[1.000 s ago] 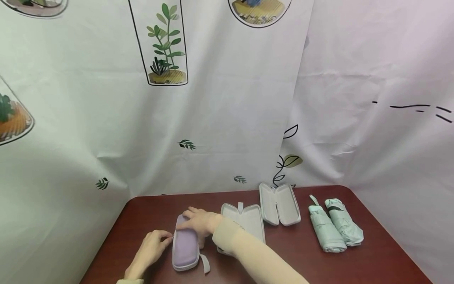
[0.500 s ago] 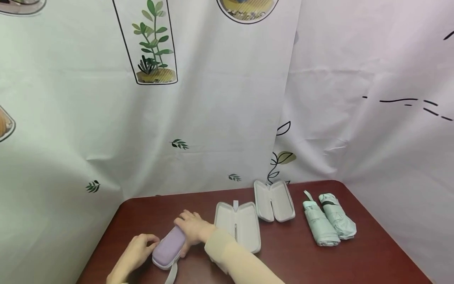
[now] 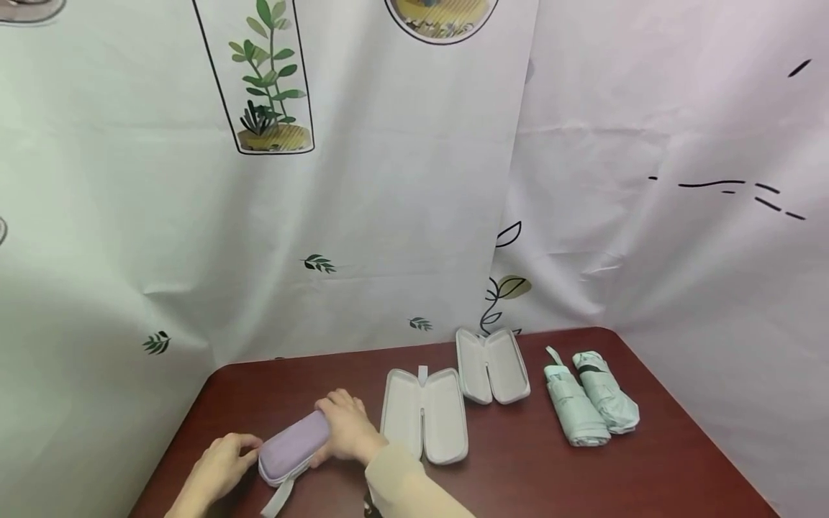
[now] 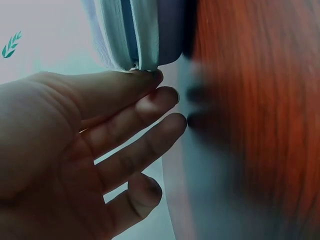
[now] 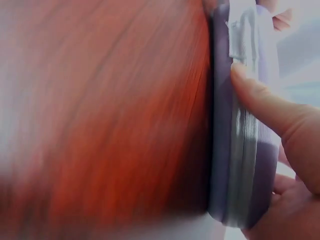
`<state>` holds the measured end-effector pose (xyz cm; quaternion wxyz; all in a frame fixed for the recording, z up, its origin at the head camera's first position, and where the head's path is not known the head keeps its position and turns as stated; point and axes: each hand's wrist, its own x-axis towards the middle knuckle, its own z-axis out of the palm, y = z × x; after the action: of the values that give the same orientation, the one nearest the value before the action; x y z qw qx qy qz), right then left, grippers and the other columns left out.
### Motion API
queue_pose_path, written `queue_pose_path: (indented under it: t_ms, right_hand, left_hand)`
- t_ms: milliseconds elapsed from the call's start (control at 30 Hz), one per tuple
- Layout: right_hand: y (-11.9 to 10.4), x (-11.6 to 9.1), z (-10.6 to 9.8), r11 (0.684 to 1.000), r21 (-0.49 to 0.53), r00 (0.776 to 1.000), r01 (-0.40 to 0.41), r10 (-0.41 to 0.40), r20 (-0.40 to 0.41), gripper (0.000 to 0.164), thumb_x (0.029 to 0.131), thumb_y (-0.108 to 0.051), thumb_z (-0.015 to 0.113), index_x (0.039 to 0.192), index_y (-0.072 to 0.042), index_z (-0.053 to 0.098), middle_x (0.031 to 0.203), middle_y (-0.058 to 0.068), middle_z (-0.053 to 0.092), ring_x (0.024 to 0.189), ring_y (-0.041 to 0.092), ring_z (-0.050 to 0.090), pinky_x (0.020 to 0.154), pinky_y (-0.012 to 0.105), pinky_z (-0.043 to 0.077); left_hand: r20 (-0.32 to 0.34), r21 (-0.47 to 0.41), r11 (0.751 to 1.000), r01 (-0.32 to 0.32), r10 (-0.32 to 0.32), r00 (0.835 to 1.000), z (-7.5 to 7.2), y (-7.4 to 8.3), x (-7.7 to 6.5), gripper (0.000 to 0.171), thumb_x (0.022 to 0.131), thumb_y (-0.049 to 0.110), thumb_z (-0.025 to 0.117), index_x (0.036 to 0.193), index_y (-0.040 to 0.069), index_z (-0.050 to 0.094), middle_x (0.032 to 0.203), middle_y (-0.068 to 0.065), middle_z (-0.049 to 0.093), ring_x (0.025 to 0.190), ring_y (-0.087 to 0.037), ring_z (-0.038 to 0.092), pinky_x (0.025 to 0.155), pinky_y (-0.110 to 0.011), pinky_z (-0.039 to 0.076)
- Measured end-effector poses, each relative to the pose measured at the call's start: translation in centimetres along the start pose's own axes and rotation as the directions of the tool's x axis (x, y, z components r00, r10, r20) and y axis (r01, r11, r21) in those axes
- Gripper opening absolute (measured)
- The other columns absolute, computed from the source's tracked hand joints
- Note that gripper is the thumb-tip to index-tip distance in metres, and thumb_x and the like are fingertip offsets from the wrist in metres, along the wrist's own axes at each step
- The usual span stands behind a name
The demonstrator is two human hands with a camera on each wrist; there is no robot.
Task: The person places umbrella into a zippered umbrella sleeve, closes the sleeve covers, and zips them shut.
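Observation:
A lilac zippered hard case (image 3: pixel 291 450) lies slanted on the table, a grey strap (image 3: pixel 278 498) hanging from its near side. My right hand (image 3: pixel 346 426) grips its right end; in the right wrist view the thumb (image 5: pixel 260 97) presses along the pale zipper band (image 5: pixel 244 145), fingers on the opposite side. At the other end is my left hand (image 3: pixel 220 460). In the left wrist view its thumb (image 4: pixel 117 87) and index finger meet at the zipper's end, pinching the zipper pull, which is mostly hidden. The remaining fingers are loosely bent, apart from the case.
Two pale grey cases lie unfolded to the right: a nearer one (image 3: pixel 447 417) and one farther back (image 3: pixel 508 367). Two folded mint-green umbrellas, one (image 3: pixel 576 406) beside the other (image 3: pixel 605 392), lie at the table's right. A printed cloth (image 3: pixel 388 216) hangs behind the dark red table (image 3: pixel 531 475).
The lilac case has turned clockwise from nearly upright in view to a slant, its near end swinging left. Both hands moved with it. The head view has shifted slightly right.

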<state>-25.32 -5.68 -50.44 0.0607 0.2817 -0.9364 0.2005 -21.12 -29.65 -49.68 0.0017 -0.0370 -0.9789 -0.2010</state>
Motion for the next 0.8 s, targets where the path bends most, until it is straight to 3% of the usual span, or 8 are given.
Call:
queue_pose_path:
  t_ms: [233,467,633,800]
  right_hand:
    - [-0.8,-0.4,0.7,0.992,0.066,0.990,-0.111,0.116,-0.082,0.086,0.047,-0.050,0.094,0.122,-0.022,0.061,0.120,-0.010,0.054,0.119,0.009,0.043,0.100,0.035,0.037]
    - [-1.9,-0.7,1.3,0.980,0.105,0.976,-0.172,0.184,-0.115,0.082,0.059,-0.046,0.091,0.128,-0.017,0.057,0.128,0.000,0.050,0.129,0.019,0.038,0.103,0.047,0.034]
    - [-2.8,-1.1,1.6,0.967,0.111,0.959,-0.230,0.245,-0.141,0.080,0.068,-0.044,0.086,0.132,-0.012,0.053,0.133,0.009,0.047,0.134,0.029,0.034,0.105,0.053,0.031]
    - [-3.6,-1.3,2.0,0.960,0.082,0.945,-0.268,0.279,-0.170,0.079,0.071,-0.046,0.083,0.134,-0.010,0.051,0.135,0.012,0.045,0.135,0.034,0.033,0.105,0.054,0.031]
  left_hand:
    - [0.001,0.011,1.000,0.016,-0.016,1.000,-0.4,-0.5,-0.2,0.009,0.086,0.015,0.070,0.093,0.012,0.074,0.100,-0.015,0.070,0.097,-0.042,0.063,0.075,-0.062,0.046]
    - [0.001,0.019,1.000,0.016,-0.016,1.000,-0.9,-0.8,-0.5,0.010,0.086,0.017,0.070,0.093,0.012,0.074,0.100,-0.016,0.070,0.099,-0.044,0.062,0.076,-0.062,0.046]
    - [0.008,0.008,1.000,0.011,-0.011,1.000,-0.9,-0.4,-0.8,0.002,0.084,0.019,0.072,0.084,0.019,0.074,0.091,-0.004,0.069,0.086,-0.027,0.063,0.071,-0.054,0.048]
    - [0.009,-0.001,1.000,0.021,-0.021,1.000,-0.9,0.0,-1.2,0.010,0.082,0.014,0.072,0.078,0.023,0.073,0.082,0.002,0.066,0.075,-0.015,0.054,0.065,-0.044,0.045]
